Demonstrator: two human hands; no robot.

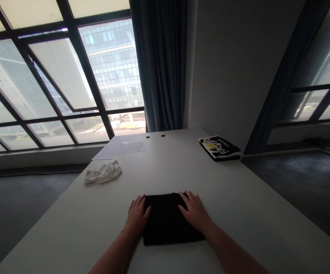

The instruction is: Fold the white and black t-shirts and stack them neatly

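1. Bare forearms (230,249) stretch forward, and there between the hands sits the folded black cloth (169,220), flat on the table (247,217).
2. Look at the grip: left hand (137,214) uncurled along the cloth's left edge, thumb on top; right hand (194,211) loosely spread over its right side. Neither clutches anything that I can see.
3. Smoothing or squaring the fold, I'd judge, is the step in hand; the next move calls for light, even pressure and straight edges.
4. Textures now: black cloth matte, nearly rectangular; table pale and smooth.
5. Off left, a white cloth (103,173) lies crumpled in soft ridges, thin papers (132,147) beyond it. Far right, a printed stack (219,147), thick and squarish, material unclear from here.
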